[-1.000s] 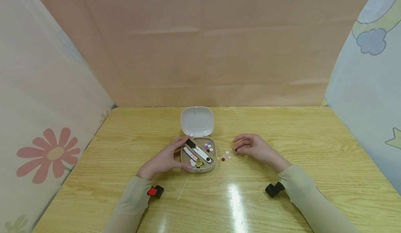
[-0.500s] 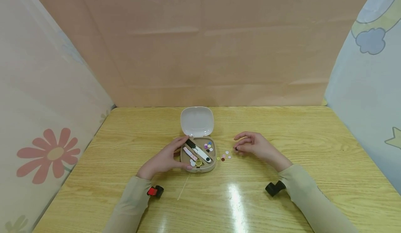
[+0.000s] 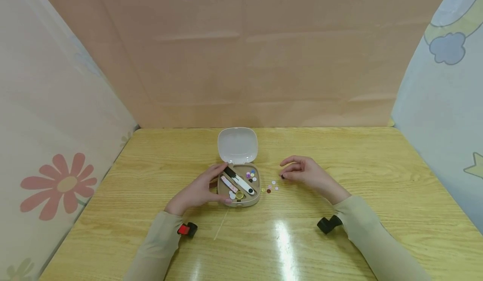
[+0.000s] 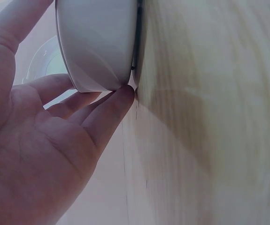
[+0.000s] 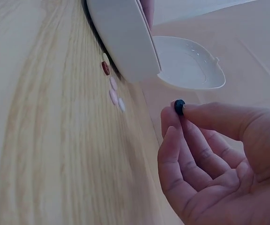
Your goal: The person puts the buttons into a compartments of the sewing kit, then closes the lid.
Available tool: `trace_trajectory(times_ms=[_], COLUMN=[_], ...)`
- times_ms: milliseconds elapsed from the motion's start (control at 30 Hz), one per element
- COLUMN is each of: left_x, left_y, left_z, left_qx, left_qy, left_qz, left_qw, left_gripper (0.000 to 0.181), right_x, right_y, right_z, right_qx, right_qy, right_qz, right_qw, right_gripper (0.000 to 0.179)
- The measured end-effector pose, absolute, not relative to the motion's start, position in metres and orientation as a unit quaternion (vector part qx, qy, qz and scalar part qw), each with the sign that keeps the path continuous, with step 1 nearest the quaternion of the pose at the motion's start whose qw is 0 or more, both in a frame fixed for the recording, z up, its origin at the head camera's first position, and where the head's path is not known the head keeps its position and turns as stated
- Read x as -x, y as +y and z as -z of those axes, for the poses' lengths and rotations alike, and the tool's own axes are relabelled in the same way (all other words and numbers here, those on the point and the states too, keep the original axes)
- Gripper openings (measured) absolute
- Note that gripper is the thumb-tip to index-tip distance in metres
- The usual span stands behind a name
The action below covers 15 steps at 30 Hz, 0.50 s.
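My left hand (image 3: 198, 191) grips the left side of a small beige sewing box (image 3: 245, 204), thumb at the front and fingers at the back. In the left wrist view, fingertips touch the pale side wall. The box's white lid (image 3: 237, 146) stands open behind. Inside lie a white tool with a black end (image 3: 243, 184), a pink-and-white strip (image 3: 228, 184), a gold ring-shaped piece (image 3: 239, 195) and several colored buttons (image 3: 248, 175). To the right of the box, my right hand (image 3: 313, 177) pinches a small dark button (image 5: 179, 107) between thumb and fingertip, above the table.
Several loose buttons, among them a dark red one (image 3: 268, 191) and a white one (image 3: 273, 182), lie on the wooden table (image 3: 339, 247) between box and right hand. A thin pale stick (image 3: 220, 225) lies in front of the box. Covered walls (image 3: 264, 63) enclose the table.
The right hand has shifted slightly, and the dark button shows more clearly at its fingertips. The left hand and the box stay in place.
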<state>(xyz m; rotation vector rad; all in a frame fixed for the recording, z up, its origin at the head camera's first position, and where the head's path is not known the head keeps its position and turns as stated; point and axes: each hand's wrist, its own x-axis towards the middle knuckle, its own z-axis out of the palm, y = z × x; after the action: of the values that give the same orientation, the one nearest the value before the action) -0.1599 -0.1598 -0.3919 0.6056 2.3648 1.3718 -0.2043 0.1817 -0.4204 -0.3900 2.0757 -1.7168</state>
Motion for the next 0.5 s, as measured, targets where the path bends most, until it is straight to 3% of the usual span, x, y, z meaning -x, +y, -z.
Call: trace_trajectory(times_ms=[500], left_x=[0.165], left_y=[-0.162], left_z=[0.403], left_qx=[-0.219], left_qy=[0.834], left_qz=[-0.479], left_qw=[0.163], left_gripper=[0.1], right_x=[0.205], right_y=[0.169], right_z=[0.416], right_qx=[0.155], right_qy=[0.732], right_qz=[0.631], right_qw=[0.204], right_gripper=[0.04])
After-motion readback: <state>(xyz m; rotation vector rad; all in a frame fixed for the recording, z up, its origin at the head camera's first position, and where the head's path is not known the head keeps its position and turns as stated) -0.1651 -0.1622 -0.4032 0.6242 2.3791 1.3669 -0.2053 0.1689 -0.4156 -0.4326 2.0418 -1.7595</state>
